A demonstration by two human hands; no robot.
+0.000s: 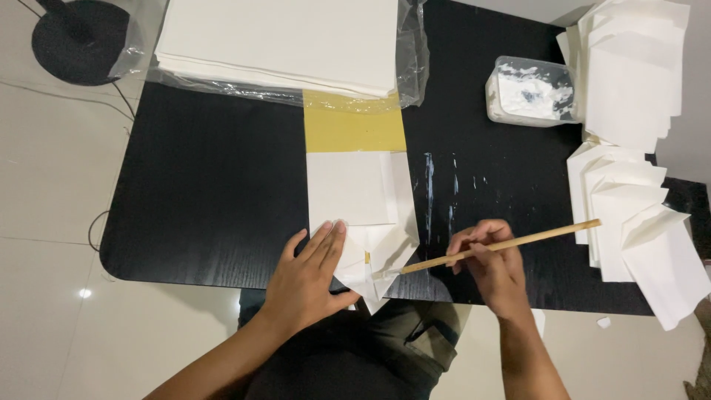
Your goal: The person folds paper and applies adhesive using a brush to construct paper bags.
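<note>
My left hand (pixel 307 278) lies flat, fingers spread, pinning the folded white paper (pixel 370 259) at the near edge of the desk (pixel 207 192), so it cannot slide. My right hand (pixel 492 259) is clamped on the wooden stick (pixel 511 243), whose tip touches the flap.

The left hand (pixel 307 278) presses folded white paper (pixel 370 259) flat on the black bench (pixel 207 185); just beside it, the right hand (pixel 489 259) holds a thin wooden stick (pixel 511 242).

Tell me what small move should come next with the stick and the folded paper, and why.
Probably draw the wooden stick along the paper flap near the table edge. The right hand holds the stick with its pasty tip already at that flap, and the left hand lies flat on the folded paper, pinning it. The paste tub sits farther off.
</note>
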